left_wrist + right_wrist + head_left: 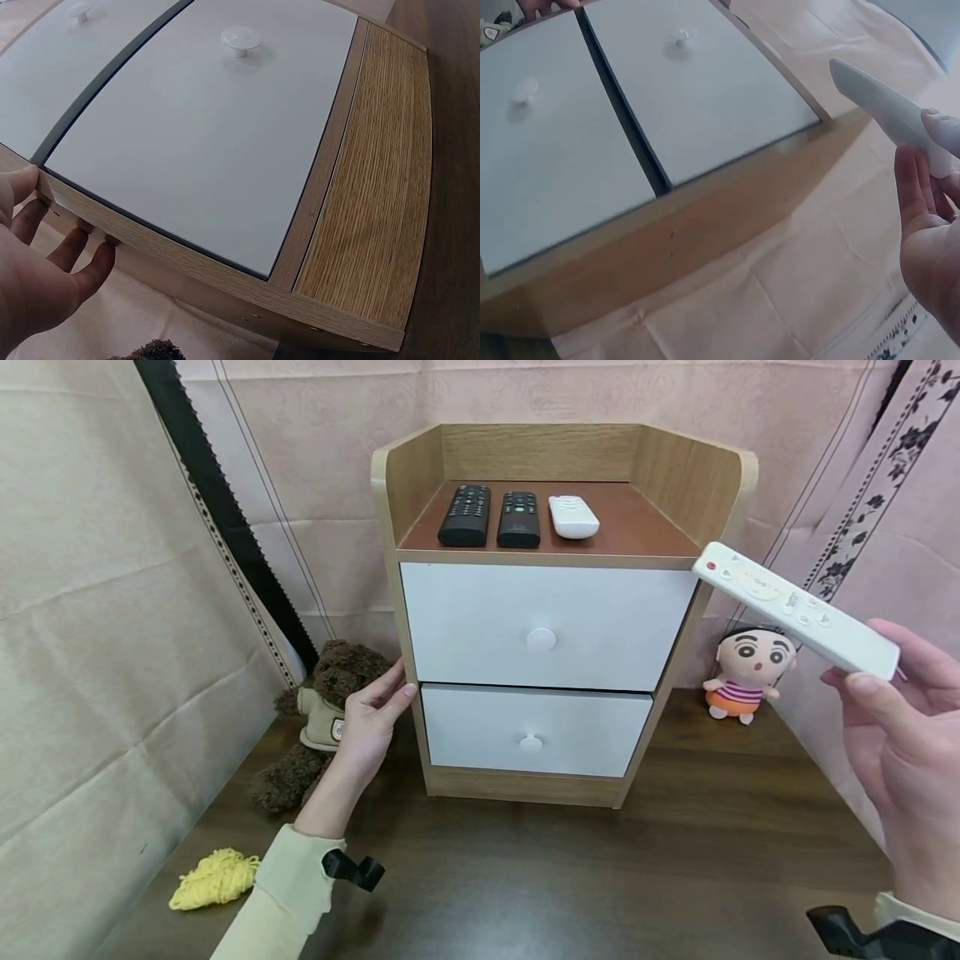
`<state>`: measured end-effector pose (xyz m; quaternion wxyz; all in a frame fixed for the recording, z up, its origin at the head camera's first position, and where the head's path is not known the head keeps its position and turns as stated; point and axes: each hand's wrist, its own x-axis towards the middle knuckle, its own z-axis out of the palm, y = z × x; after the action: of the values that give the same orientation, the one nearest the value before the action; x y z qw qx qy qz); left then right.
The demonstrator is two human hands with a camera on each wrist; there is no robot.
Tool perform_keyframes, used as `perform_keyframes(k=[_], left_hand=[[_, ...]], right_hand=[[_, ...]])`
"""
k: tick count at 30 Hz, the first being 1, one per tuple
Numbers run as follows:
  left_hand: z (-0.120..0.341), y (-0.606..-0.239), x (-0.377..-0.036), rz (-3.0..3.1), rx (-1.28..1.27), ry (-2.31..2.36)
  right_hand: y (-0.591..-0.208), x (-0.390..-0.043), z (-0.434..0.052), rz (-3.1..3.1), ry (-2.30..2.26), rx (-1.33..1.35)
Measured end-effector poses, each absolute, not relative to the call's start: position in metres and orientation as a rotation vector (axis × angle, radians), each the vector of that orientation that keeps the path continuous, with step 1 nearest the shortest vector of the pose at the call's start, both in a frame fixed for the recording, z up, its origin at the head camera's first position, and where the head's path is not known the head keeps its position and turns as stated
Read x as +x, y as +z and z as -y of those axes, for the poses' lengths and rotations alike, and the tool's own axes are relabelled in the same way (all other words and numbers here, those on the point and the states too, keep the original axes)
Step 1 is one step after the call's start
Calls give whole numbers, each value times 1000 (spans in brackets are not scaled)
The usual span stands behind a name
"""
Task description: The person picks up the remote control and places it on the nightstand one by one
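Your right hand (911, 752) grips the long white plastic remote (797, 608), pointing up-left toward the small wooden two-drawer cabinet's (543, 627) top; your left hand (369, 722) rests open-fingered on its left edge.

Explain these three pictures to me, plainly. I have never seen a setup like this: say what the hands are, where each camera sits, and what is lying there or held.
No machine here: a person works with bare hands, wearing three cameras. The wide picture comes from the head, looking forward and down. The other two come from the wrists, each close on its own hand.

A small cabinet with two white drawers stands on a dark table. On its top lie two black remotes and a white one. A teddy bear, a doll and yellow yarn lie around it.

The left hand rests open against the cabinet's left side. The right hand holds a white remote in the air.
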<state>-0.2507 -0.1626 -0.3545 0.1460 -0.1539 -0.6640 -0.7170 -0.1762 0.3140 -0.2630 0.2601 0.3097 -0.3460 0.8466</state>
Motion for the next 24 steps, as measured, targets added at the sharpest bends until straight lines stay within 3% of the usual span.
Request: perform_keyframes(k=[24], left_hand=[[162,-354,-250,1908,-432,-2081]], right_hand=[[-201,-183,-210,1228,1769,388]])
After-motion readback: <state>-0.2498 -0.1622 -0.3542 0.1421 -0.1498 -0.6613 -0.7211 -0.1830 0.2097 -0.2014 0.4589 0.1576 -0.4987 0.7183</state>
